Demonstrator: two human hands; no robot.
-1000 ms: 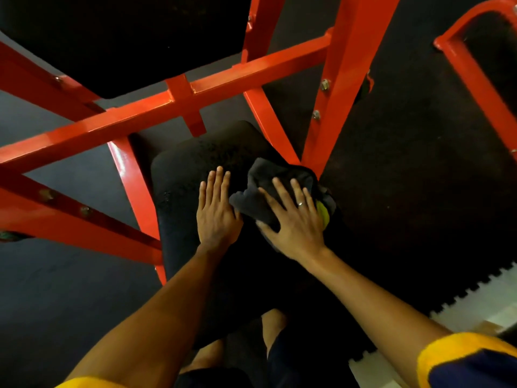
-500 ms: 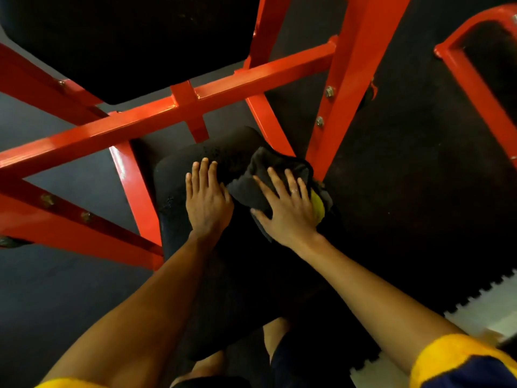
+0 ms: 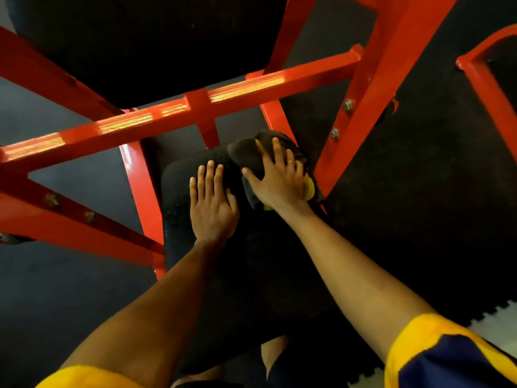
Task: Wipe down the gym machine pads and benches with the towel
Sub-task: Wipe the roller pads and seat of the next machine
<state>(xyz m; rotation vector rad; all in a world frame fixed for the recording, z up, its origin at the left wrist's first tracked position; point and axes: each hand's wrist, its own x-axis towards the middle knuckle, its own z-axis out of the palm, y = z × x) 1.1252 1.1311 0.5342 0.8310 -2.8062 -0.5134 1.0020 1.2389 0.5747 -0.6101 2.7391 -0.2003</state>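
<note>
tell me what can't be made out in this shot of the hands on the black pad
Head view only:
- Towel: mostly covered by the right hand; its full shape is hidden.
- Yellow patch: unclear if towel or something else, tucked under the palm.
- Seat pad: near end hidden by both forearms; left hand covers part.
- Upper pad: cut off by the top edge.

"What's underfoot?"

"A black rubber mat [image 3: 419,219], its toothed jigsaw edge meeting pale floor [image 3: 500,327] at the lower right; smooth grey floor [image 3: 56,303] on the left."

"And the light?"

"Bright streaks glint along a red steel bar [image 3: 251,85]."
</note>
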